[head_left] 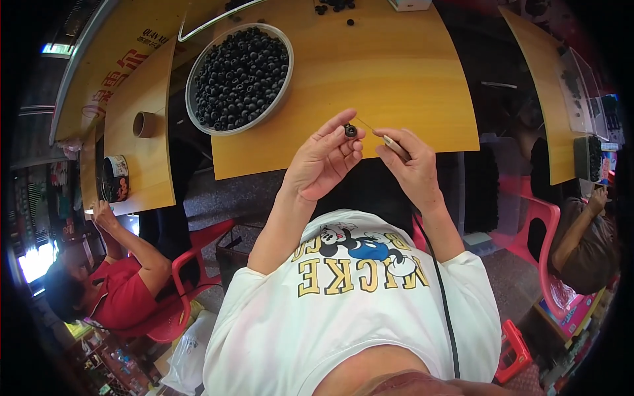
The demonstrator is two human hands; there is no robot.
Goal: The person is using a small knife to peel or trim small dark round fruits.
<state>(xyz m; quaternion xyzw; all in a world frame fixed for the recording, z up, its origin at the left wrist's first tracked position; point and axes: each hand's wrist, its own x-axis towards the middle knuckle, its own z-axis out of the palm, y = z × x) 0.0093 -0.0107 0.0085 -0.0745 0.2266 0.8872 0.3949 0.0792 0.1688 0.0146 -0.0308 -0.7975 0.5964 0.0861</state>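
Observation:
Held up over the table's near edge, my left hand [321, 162] pinches a small black ring-shaped part [351, 131] between thumb and fingers, its round hole showing. My right hand [417, 168] grips a thin pick-like tool [396, 148] with a pale handle. A fine, needle-like tip runs from it toward the black part; whether they touch I cannot tell. To the left of my hands, a clear round bowl [291, 63] stands on the table, heaped with many similar black rings.
The wooden table [383, 79] carries a few loose black parts [337, 6] at its far edge. On the left, a person in red sits at another table with a tin [115, 178] and a brown cup [144, 124]. Another person sits at right near a red chair [545, 224].

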